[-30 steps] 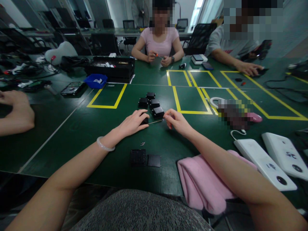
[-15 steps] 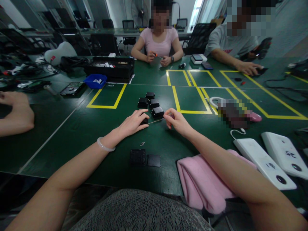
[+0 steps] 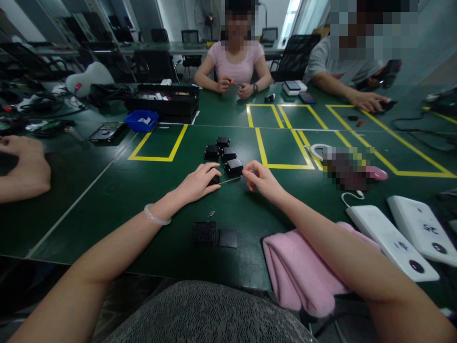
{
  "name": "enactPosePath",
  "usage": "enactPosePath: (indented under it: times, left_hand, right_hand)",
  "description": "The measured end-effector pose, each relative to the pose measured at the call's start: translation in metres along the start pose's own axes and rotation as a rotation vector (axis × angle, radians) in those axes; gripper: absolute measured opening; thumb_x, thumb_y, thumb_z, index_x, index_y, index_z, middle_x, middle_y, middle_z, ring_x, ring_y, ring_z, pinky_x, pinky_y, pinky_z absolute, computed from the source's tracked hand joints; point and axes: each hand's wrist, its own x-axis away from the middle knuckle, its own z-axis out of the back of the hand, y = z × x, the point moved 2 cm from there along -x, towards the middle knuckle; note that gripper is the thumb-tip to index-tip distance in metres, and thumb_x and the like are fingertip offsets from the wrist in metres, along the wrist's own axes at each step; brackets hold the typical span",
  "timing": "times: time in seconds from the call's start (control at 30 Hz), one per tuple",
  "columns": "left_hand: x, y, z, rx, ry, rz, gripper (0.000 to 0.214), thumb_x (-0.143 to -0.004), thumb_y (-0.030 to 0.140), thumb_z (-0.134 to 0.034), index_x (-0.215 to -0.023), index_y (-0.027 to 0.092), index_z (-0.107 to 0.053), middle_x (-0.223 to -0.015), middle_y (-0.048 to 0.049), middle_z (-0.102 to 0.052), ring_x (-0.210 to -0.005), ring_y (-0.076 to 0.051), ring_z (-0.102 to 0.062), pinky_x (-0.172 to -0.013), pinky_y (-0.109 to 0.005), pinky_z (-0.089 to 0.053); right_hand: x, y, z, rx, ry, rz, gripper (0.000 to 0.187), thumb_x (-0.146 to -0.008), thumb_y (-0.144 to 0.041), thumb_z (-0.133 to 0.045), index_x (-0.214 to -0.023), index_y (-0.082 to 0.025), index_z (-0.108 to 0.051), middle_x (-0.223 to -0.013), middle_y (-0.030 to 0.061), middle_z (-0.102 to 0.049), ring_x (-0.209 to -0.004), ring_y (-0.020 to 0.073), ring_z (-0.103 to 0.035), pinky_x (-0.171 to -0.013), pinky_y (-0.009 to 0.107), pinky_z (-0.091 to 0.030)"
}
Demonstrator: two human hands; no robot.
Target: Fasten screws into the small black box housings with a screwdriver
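Note:
My left hand (image 3: 198, 183) lies on the green table (image 3: 107, 190), fingers curled over a small black box (image 3: 214, 180) and holding it down. My right hand (image 3: 260, 179) is closed in a pinch on a thin screwdriver (image 3: 230, 180) whose metal shaft points left into that box. Just beyond stand several more small black boxes (image 3: 224, 153). Nearer me lie two flat black square parts (image 3: 215, 235) and a few tiny screws (image 3: 211, 213). A pale bangle (image 3: 155, 216) circles my left wrist.
A folded pink cloth (image 3: 303, 271) and two white devices (image 3: 400, 238) lie at my right. Yellow tape rectangles (image 3: 159, 143) mark the table. A blue bin (image 3: 142, 120) and black tray (image 3: 164, 101) sit far left. Two people work opposite; another person's hand (image 3: 21, 166) rests at the left.

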Motion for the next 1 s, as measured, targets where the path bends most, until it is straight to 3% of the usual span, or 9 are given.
enactPosePath:
  times: [0.17,0.37,0.57,0.77,1.0]
  left_hand:
    - [-0.0002,-0.0009,-0.0009,-0.007,0.002,-0.008,0.029,-0.1,0.033,-0.064,-0.126,0.02,-0.056,-0.152,-0.0152,-0.052,-0.132,-0.034,-0.056,-0.1,-0.053,-0.059]
    - [-0.0001,-0.0022,-0.0016,0.006,0.01,-0.014,0.028,-0.101,0.033,-0.063,-0.126,0.021,-0.057,-0.151,-0.0148,-0.053,-0.131,-0.033,-0.056,-0.098,-0.052,-0.06]
    - [-0.0003,-0.001,-0.0013,-0.006,0.003,-0.01,0.029,-0.1,0.032,-0.063,-0.126,0.02,-0.057,-0.151,-0.0147,-0.053,-0.132,-0.033,-0.056,-0.096,-0.05,-0.061]
    - [-0.0006,-0.0012,-0.0013,-0.003,0.006,-0.006,0.029,-0.1,0.032,-0.065,-0.125,0.021,-0.058,-0.151,-0.0144,-0.053,-0.131,-0.033,-0.057,-0.099,-0.051,-0.06]
    - [-0.0003,-0.0018,-0.0017,-0.002,0.005,-0.009,0.03,-0.1,0.032,-0.064,-0.126,0.021,-0.057,-0.151,-0.0145,-0.053,-0.131,-0.033,-0.057,-0.097,-0.051,-0.06]
  right_hand:
    - [-0.0006,0.0013,0.0006,0.009,-0.007,-0.02,0.028,-0.097,-0.045,-0.062,-0.086,-0.021,-0.053,-0.044,-0.0117,-0.042,-0.038,0.0082,-0.044,-0.044,0.02,-0.033]
    - [0.0006,-0.0011,-0.0004,-0.025,-0.001,-0.001,0.023,-0.093,-0.037,-0.068,-0.096,-0.021,-0.051,-0.05,-0.0111,-0.05,-0.041,0.0091,-0.048,-0.044,0.02,-0.035]
    - [-0.0001,0.0006,-0.0006,-0.017,0.005,-0.045,0.027,-0.096,-0.044,-0.064,-0.088,-0.02,-0.055,-0.045,-0.013,-0.039,-0.038,0.008,-0.043,-0.043,0.021,-0.033]
    - [-0.0001,0.0003,-0.0005,-0.047,0.006,-0.014,0.025,-0.092,-0.039,-0.07,-0.094,-0.022,-0.053,-0.05,-0.011,-0.05,-0.042,0.0088,-0.048,-0.045,0.02,-0.036]
    - [-0.0007,0.0025,-0.0017,-0.083,-0.007,-0.038,0.03,-0.096,-0.047,-0.065,-0.086,-0.02,-0.056,-0.046,-0.0125,-0.037,-0.04,0.0074,-0.039,-0.045,0.021,-0.036]
